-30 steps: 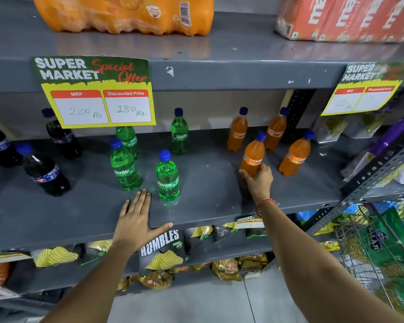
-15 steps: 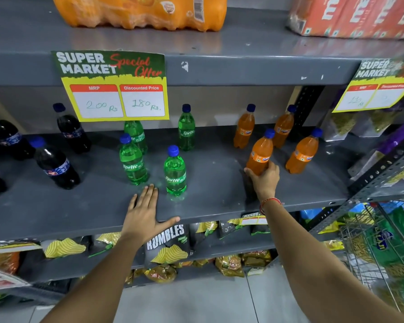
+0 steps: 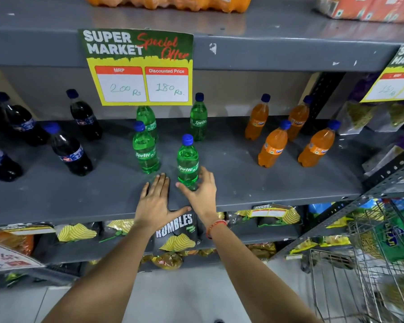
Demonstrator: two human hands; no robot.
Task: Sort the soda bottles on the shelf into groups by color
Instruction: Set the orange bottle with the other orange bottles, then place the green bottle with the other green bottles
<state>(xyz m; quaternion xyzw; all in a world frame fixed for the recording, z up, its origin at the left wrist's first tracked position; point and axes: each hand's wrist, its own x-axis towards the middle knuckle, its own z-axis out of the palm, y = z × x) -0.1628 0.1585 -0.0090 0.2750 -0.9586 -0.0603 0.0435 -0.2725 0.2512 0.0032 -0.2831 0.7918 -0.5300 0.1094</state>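
On the grey shelf (image 3: 231, 183) stand three groups of blue-capped soda bottles. Several dark cola bottles (image 3: 68, 151) are at the left, several green Sprite bottles (image 3: 145, 150) in the middle, several orange Fanta bottles (image 3: 272, 148) at the right. My left hand (image 3: 155, 201) lies flat on the shelf's front edge, fingers spread. My right hand (image 3: 203, 190) is open around the base of the nearest Sprite bottle (image 3: 187, 159), thumb in front and fingers to its right, touching or nearly touching it.
A price sign (image 3: 140, 66) hangs from the upper shelf (image 3: 266, 50) and hides the top of one Sprite bottle. Snack bags (image 3: 176, 231) fill the shelf below. A wire basket (image 3: 369, 264) stands at the lower right. Packaged goods (image 3: 359, 115) lie at the shelf's right end.
My right hand has left the front orange bottle and moved left to the nearest Sprite bottle. My left hand stays flat on the shelf edge. The view has shifted closer.
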